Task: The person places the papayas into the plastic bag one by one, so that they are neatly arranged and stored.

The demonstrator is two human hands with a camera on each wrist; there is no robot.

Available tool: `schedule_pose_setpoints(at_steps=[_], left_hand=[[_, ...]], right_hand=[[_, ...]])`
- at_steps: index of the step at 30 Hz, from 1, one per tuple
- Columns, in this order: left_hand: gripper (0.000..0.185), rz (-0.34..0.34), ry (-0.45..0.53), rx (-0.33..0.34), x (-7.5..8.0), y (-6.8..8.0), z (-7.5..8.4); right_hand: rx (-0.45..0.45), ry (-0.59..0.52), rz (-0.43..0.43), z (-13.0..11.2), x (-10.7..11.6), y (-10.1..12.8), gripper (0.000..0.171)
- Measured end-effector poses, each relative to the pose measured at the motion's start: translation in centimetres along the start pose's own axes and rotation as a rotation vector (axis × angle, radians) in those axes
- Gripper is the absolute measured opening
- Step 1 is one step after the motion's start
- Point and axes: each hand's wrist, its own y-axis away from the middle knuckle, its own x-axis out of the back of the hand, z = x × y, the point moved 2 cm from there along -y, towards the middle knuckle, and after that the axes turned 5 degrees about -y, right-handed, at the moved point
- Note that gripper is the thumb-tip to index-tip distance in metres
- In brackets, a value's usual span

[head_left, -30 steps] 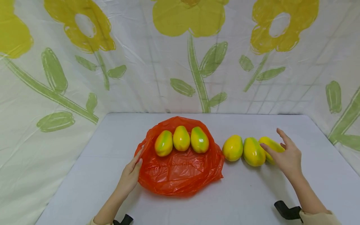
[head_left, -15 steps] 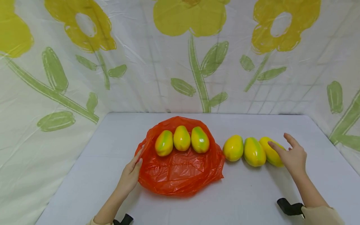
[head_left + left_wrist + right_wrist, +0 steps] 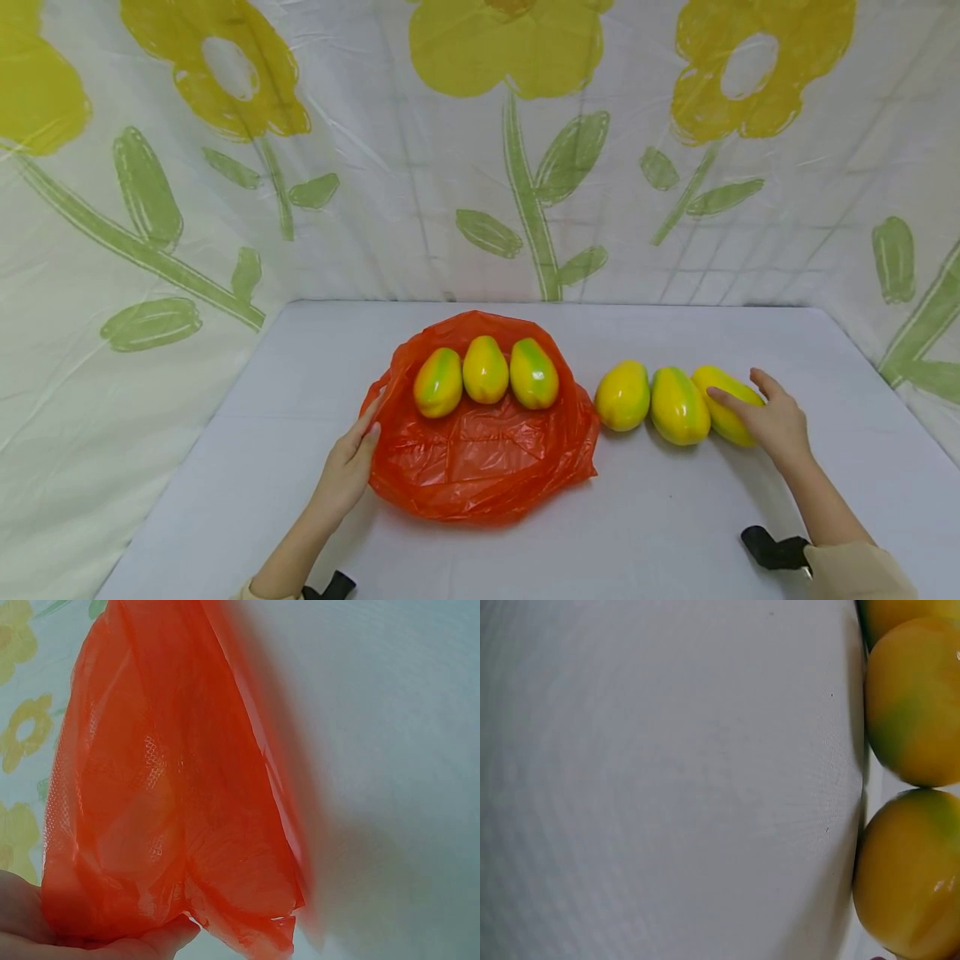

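In the head view, a person works at a white desk (image 3: 675, 517) with a flowered cloth (image 3: 480, 167) behind its far edge. The right hand (image 3: 772, 421) lies on the rightmost papaya (image 3: 723, 398), nearer the right edge of the desk; its fingers and thumb curve around the fruit and grasp it. This papaya touches a second papaya (image 3: 678, 406), and a third papaya (image 3: 622, 395) lies just beside that one, so the three make a row on the bare desk. The left hand (image 3: 347, 468) rests at the left rim of an orange plastic bag (image 3: 480, 467), which is spread flat near the middle of the desk; its fingers are nearly straight and touch the plastic. Three more yellow-green papayas (image 3: 486, 371) lie side by side on the far part of the bag.

In the left wrist view, the orange plastic bag (image 3: 172, 795) fills the left half, and fingertips (image 3: 161, 939) press its lower edge against the desk.

In the right wrist view, two papayas (image 3: 911, 705) show at the right side on the desk surface; the fingers are not visible here.
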Motion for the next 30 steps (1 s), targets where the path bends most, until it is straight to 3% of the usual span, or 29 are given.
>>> schedule_pose_setpoints(at_steps=[4,13,30], left_hand=[[0.048,0.025,-0.026,-0.029,-0.11,-0.04,-0.36],[0.048,-0.013,0.002,0.019,0.16,0.10,0.48],[0.048,0.001,-0.007,0.011,0.07,0.24,0.39]], right_hand=[[0.007,-0.010,-0.029,0.06,-0.14,-0.08,0.093],[-0.025,0.014,-0.070,0.04,-0.24,-0.29,0.087],[-0.064,0.034,-0.065,0.14,0.01,0.14,0.090]])
